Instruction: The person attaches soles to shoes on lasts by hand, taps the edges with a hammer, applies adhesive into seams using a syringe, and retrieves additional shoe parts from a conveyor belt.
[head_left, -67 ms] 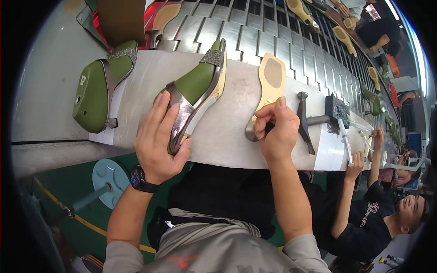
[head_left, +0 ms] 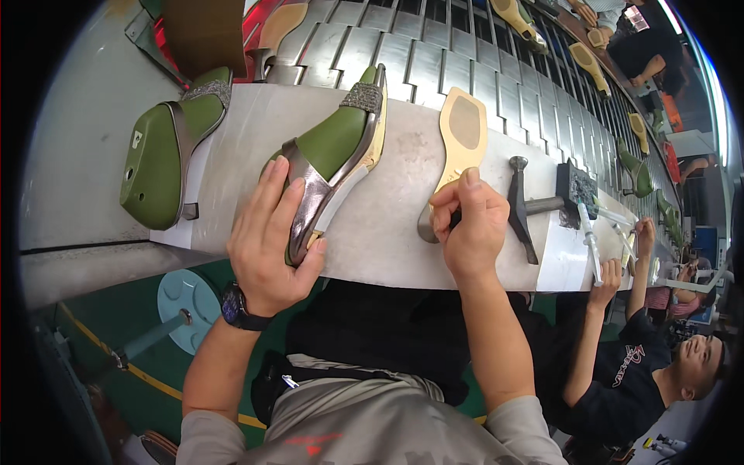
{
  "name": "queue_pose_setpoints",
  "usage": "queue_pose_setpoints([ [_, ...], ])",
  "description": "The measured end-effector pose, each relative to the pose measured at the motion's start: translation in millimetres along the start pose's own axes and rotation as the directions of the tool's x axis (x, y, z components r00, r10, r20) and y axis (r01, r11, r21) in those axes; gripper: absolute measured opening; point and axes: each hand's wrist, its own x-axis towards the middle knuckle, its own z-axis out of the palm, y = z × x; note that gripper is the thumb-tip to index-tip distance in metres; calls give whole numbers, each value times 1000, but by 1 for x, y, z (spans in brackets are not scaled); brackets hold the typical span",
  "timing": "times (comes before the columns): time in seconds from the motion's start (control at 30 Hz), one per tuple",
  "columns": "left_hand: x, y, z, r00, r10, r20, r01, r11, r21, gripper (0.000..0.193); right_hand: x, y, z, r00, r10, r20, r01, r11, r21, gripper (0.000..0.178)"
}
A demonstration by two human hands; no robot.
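A metallic strappy shoe on a green last (head_left: 333, 147) lies on its side on the bench, with a glittery strap near its upper end. My left hand (head_left: 267, 232) is wrapped round its lower end, fingers over the metallic strap and thumb by the sole edge. My right hand (head_left: 477, 225) is closed in a pinch above the bench; anything between its fingertips is hidden. Just beyond it lies a tan insole (head_left: 463, 132), its lower end partly covered by that hand. A hammer (head_left: 521, 209) rests right of the hand, its handle pointing right.
Another shoe on a green last (head_left: 159, 163) stands at the left. A dark block (head_left: 577, 186) and syringes (head_left: 590, 240) lie right of the hammer. Behind the bench runs a slatted metal conveyor (head_left: 434, 54) carrying insoles and lasts. A co-worker (head_left: 620, 372) handles a syringe at the right.
The pinched right hand has shifted very slightly, while the left hand stays on the shoe. The view has tilted a little.
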Motion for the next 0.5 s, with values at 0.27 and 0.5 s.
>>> queue_pose_setpoints([
  [0.27, 1, -5, 3, 1000, 15, -1, -15, 1000, 5, 73, 7, -4, 7, 995, 98, 33, -94, 990, -108, 52],
  [0.5, 0, -5, -8, 999, -44, 28, 47, 991, -128, 71, 5, -1, -4, 994, 70, 82, -75, 995, 61, 30],
])
